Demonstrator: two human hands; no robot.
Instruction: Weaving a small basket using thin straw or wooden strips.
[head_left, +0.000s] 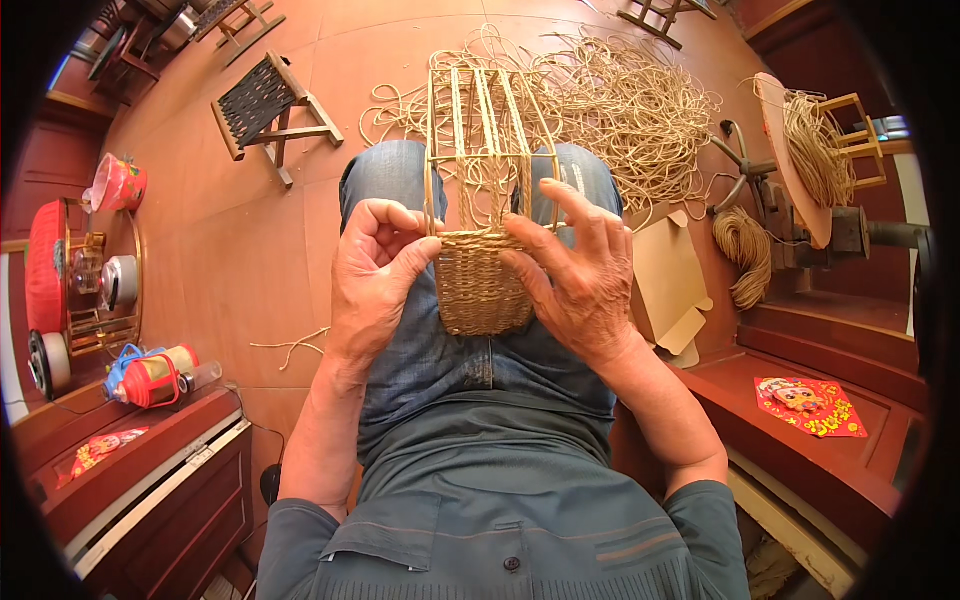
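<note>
A tan half-woven basket [483, 285] rests between my jeans-clad thighs, its lower part tightly woven and its upper part an open frame with upright strands. My left hand [375, 280] has its fingers curled and pinched at the left edge of the weave, closed on the basket. My right hand [585, 275] is at the right side, thumb and forefinger on the woven band, the other fingers bent near the frame; it grips the basket there. The strand between the fingertips is too small to make out clearly.
A loose heap of cord [640, 120] lies beyond my knees. Folding stools [270, 110] stand ahead-left. At right are a round board [790, 160], coiled cord [740, 250], cardboard [660, 290] and a wooden ledge [860, 400]. At left are a flask [150, 380] and a tea rack [100, 270].
</note>
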